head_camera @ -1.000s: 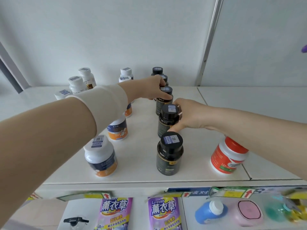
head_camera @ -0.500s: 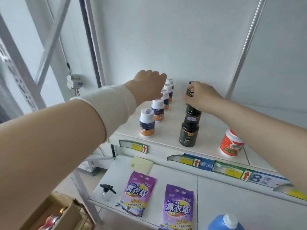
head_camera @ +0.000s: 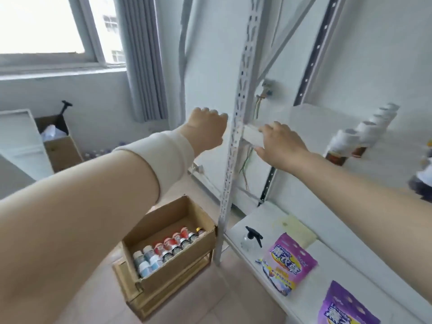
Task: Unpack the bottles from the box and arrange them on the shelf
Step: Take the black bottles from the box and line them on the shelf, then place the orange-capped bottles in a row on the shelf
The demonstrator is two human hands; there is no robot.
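An open cardboard box (head_camera: 201, 222) stands on the floor at the lower middle, holding several small bottles (head_camera: 168, 247) with white and red caps. On the upper shelf (head_camera: 311, 127) at the right, a blurred row of white-capped bottles (head_camera: 367, 127) stands. My left hand (head_camera: 207, 128) hangs in the air left of the shelf post, fingers loosely curled, holding nothing. My right hand (head_camera: 280, 142) is over the shelf's left corner, fingers relaxed and empty. Both hands are well above the box.
A perforated grey shelf post (head_camera: 236, 141) runs down between my hands. The lower shelf (head_camera: 311, 291) carries a spray bottle (head_camera: 251, 237), a yellow cloth (head_camera: 294, 228) and two purple pouches (head_camera: 287, 260). Another open carton (head_camera: 62, 148) sits by the window wall.
The view has swung left and down from the shelf's bottles toward the box on the floor. Both hands have come off the bottles and moved left, empty.
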